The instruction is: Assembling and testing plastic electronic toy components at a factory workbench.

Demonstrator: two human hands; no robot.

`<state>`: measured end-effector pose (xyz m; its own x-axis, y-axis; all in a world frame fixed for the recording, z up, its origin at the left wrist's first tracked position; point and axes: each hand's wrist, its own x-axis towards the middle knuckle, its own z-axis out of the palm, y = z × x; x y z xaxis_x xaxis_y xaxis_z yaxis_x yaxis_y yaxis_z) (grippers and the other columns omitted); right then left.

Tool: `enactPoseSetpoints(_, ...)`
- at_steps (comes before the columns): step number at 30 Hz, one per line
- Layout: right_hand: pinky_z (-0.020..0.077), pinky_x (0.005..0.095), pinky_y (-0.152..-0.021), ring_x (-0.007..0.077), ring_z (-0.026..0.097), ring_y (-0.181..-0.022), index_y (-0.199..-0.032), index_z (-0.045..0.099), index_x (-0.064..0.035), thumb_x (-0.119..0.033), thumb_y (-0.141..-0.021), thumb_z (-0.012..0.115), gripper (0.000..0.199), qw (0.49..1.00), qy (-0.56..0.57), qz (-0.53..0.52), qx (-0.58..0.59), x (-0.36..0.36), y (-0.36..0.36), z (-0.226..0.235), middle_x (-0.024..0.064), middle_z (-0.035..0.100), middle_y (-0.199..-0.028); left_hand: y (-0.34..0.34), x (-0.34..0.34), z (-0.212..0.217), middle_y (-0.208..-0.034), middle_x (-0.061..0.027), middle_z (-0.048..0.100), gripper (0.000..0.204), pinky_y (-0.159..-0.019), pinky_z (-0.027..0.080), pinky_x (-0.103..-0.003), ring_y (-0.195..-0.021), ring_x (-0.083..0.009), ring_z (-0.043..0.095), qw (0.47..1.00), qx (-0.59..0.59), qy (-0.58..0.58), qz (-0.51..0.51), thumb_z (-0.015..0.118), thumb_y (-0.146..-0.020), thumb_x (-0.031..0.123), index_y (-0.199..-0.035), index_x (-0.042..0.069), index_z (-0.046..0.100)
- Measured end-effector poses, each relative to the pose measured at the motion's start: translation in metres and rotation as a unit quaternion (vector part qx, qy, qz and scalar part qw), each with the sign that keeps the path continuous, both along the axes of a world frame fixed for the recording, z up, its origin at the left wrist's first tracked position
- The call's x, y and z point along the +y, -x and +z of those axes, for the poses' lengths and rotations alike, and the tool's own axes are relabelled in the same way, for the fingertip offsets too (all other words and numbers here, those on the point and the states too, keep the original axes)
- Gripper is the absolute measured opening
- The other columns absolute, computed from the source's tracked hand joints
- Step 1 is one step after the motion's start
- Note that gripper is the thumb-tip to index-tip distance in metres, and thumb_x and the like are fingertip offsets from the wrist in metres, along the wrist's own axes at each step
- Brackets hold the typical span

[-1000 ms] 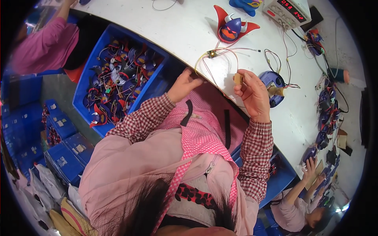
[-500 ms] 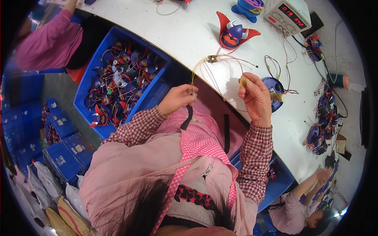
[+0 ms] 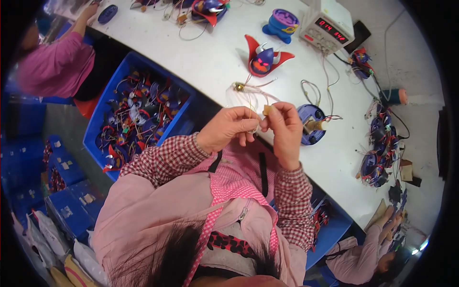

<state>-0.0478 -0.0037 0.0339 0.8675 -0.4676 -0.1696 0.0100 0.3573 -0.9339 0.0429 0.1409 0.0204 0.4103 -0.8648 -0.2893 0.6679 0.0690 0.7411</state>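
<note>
My left hand [image 3: 228,125] is closed in a pinch on thin wires [image 3: 250,103] that run up to a small circuit board [image 3: 239,86] on the table. A small part at these fingertips is mostly hidden. My right hand [image 3: 285,131] pinches a small tan square piece [image 3: 267,110] between thumb and fingers, close beside the left fingertips. From the board, more wires lead to a toy head [image 3: 262,61] with a purple helmet, pale horns, a red collar and lit red eyes. Right of my right hand lies a round purple toy part [image 3: 308,115] with wires.
A power supply [image 3: 330,28] with a red display stands at the back, near a blue toy body [image 3: 282,25]. A blue bin [image 3: 91,138] full of toy heads is at my left. Wired toy parts [image 3: 381,143] line the right side. Co-workers sit at left and lower right.
My hands have come together, the left moving right and the right moving left. In the picture, the table things have shifted left, and those near my hands downward. The display's reading differs.
</note>
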Motion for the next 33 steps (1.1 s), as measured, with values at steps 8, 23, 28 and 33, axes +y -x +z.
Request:
enactPoseSetpoints(8, 0.0435, 0.0237, -0.054, 0.0144, 0.055, -0.063, -0.098, 0.054, -0.0004, -0.008, -0.086, 0.060, 0.015, 0.896, 0.429, -0.086, -0.080, 0.009, 0.002, -0.018, 0.0081, 0.058, -0.082, 0.002, -0.016, -0.007, -0.075, -0.0029, 0.058, 0.021, -0.041, 0.040, -0.016, -0.056, -0.0069, 0.056, 0.998, 0.059, 0.007, 0.016, 0.057, -0.090, 0.023, -0.089, 0.003, 0.057)
enactPoseSetpoints(23, 0.0463, 0.0256, -0.055, 0.0146, 0.058, -0.063, -0.095, 0.056, -0.0002, 0.000, -0.083, 0.061, 0.013, 0.882, 0.469, 0.007, -0.040, -0.004, 0.018, -0.014, 0.0093, 0.058, -0.078, -0.003, -0.017, -0.011, -0.062, -0.0014, 0.055, 0.018, -0.035, 0.031, -0.013, -0.043, -0.0045, 0.049, 0.994, -0.057, -0.091, -0.006, 0.059, -0.090, 0.021, -0.086, 0.004, 0.057)
enactPoseSetpoints(28, 0.0466, 0.0242, -0.056, 0.0145, 0.059, -0.062, -0.095, 0.056, 0.0004, 0.000, -0.083, 0.061, 0.013, 0.898, 0.440, 0.014, -0.017, -0.004, 0.021, -0.015, 0.0092, 0.059, -0.077, -0.003, -0.017, -0.011, -0.061, -0.0006, 0.054, 0.019, -0.035, 0.030, -0.013, -0.044, -0.0037, 0.049, 0.993, -0.074, -0.093, -0.001, 0.059, -0.090, 0.022, -0.086, 0.004, 0.057)
enactPoseSetpoints(33, 0.0467, 0.0246, -0.056, 0.0146, 0.060, -0.063, -0.094, 0.056, 0.0004, 0.000, -0.082, 0.062, 0.013, 0.880, 0.474, 0.008, -0.028, -0.004, 0.022, -0.018, 0.0089, 0.059, -0.076, -0.003, -0.017, -0.011, -0.060, 0.0005, 0.054, 0.019, -0.036, 0.030, -0.013, -0.045, -0.0030, 0.049, 0.988, -0.105, -0.107, -0.020, 0.059, -0.089, 0.023, -0.086, 0.004, 0.057)
